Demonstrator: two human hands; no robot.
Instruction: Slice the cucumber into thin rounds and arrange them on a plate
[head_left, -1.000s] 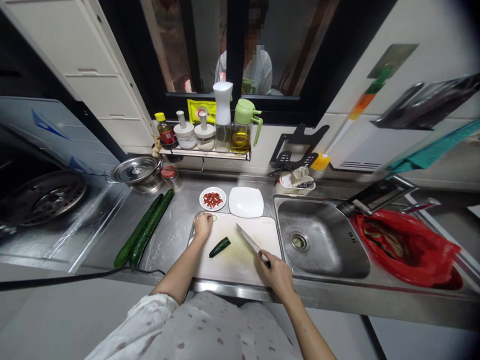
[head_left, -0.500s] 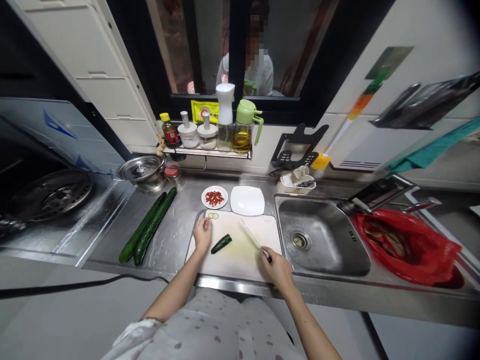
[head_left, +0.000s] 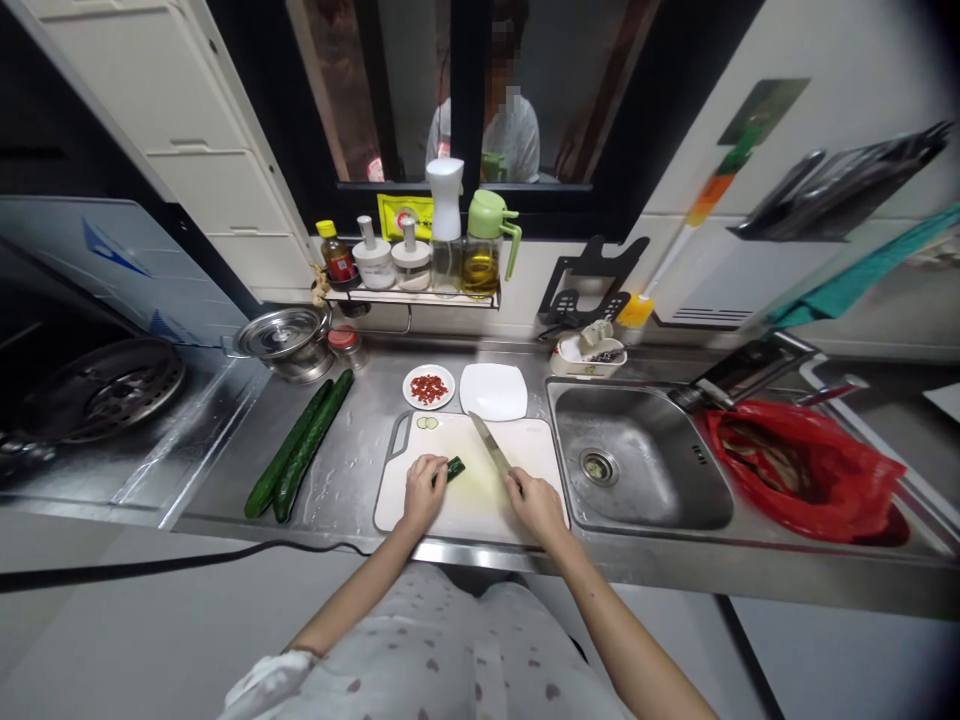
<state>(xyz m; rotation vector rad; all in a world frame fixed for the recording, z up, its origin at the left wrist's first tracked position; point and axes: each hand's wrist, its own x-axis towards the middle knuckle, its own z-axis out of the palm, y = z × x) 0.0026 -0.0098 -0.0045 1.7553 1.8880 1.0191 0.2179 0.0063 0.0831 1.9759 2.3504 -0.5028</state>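
My left hand [head_left: 424, 490] is closed over the near part of a short cucumber piece [head_left: 455, 467], whose far end sticks out beyond the fingers. In my right hand [head_left: 535, 505] is a kitchen knife [head_left: 489, 441], gripped by its handle, with the blade pointing away and to the left. The blade is to the right of the cucumber piece, apart from it. Both hands are over a white cutting board [head_left: 397, 505]. A few thin cucumber slices [head_left: 427, 423] lie at the board's far left corner.
Two long cucumbers [head_left: 304, 445] lie on the steel counter at the left. Behind the board are a small plate of red chopped pieces [head_left: 429, 387] and a white square plate [head_left: 493, 391]. A sink [head_left: 637, 480] and a red plastic bag [head_left: 802, 480] are to the right.
My left hand has moved right and nearer, away from the slices, and has taken hold of the cucumber piece. The knife has shifted slightly left, its blade now showing broader.
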